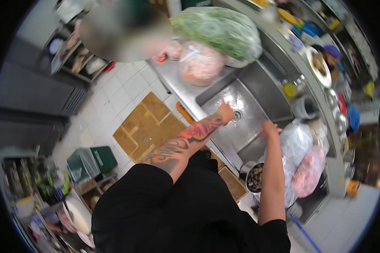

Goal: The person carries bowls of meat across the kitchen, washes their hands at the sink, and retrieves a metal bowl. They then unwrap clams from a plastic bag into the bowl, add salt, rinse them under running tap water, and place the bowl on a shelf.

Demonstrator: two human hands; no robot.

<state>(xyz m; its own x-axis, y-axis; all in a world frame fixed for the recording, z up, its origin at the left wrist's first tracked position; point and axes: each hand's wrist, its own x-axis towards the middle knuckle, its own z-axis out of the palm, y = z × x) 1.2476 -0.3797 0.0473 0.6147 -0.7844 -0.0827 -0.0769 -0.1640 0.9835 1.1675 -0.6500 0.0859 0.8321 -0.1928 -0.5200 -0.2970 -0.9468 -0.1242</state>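
Note:
Over the steel sink basin (251, 101) my left hand (226, 110) reaches out with nothing in it, its fingers apart, near the round drain (237, 116). My right hand (270, 128) is at the basin's right side, blurred, with its fingers partly hidden. Beside my right forearm lie a clear plastic bag (297, 137) and a bag of pink contents (309, 172). A metal pot (245, 172) of dark shell-like pieces stands below the basin's near right corner. Beyond my left hand, a bag of pale pink contents (201, 65) rests on the steel counter (166, 74).
A large bag of green vegetables (223, 31) lies at the top. Another person, blurred, stands at the upper left, a hand (161, 57) at the counter. Cardboard (150, 126) covers part of the floor. A ledge (312, 88) with dishes runs behind the sink.

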